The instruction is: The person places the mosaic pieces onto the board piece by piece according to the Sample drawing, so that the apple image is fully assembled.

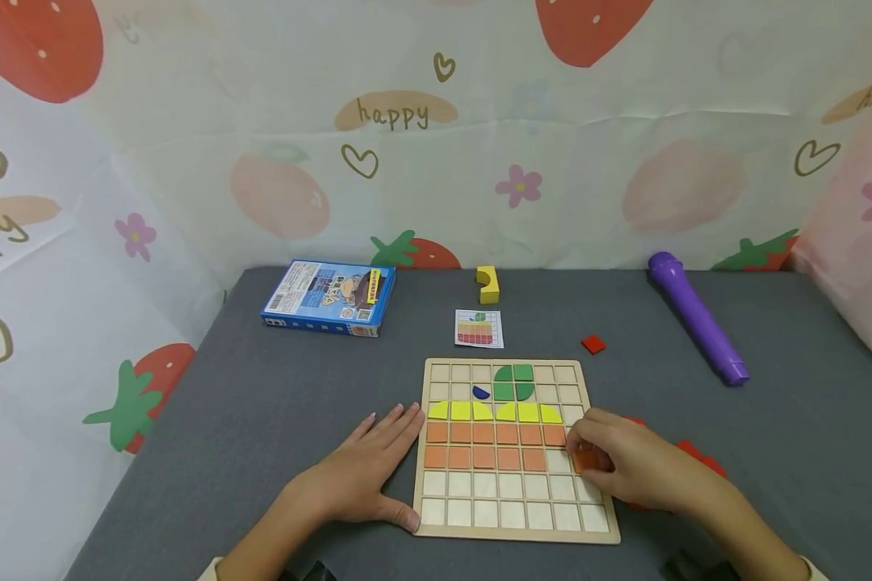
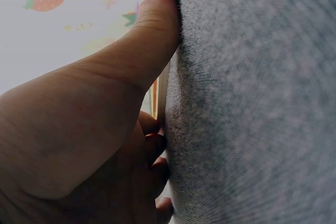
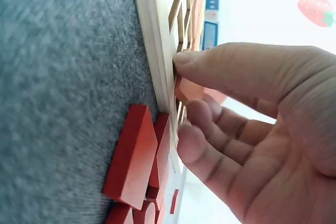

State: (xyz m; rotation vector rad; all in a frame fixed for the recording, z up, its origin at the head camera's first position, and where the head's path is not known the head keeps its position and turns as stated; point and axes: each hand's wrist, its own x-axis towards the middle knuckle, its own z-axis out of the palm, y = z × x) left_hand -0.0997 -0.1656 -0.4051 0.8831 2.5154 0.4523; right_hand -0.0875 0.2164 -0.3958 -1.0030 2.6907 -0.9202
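Observation:
A wooden grid board [image 1: 516,534] lies on the table, with orange square tiles [image 1: 483,457] in two rows, yellow pieces [image 1: 460,411] above them, green pieces [image 1: 505,391] and a small blue piece [image 1: 481,393]. My right hand [image 1: 625,456] is over the board's right edge. In the right wrist view its thumb and fingers pinch an orange tile [image 3: 190,89] at the grid. My left hand [image 1: 359,476] rests with extended fingers against the board's left edge, its thumb [image 2: 157,14] at the near corner.
Red blocks [image 3: 134,156] lie just right of the board, partly behind my right arm. One red tile [image 1: 593,344] sits farther back. Behind the board are a picture card [image 1: 479,329], a yellow notched block [image 1: 488,285] and a blue box [image 1: 327,298]. A purple tube [image 1: 698,319] lies at back right.

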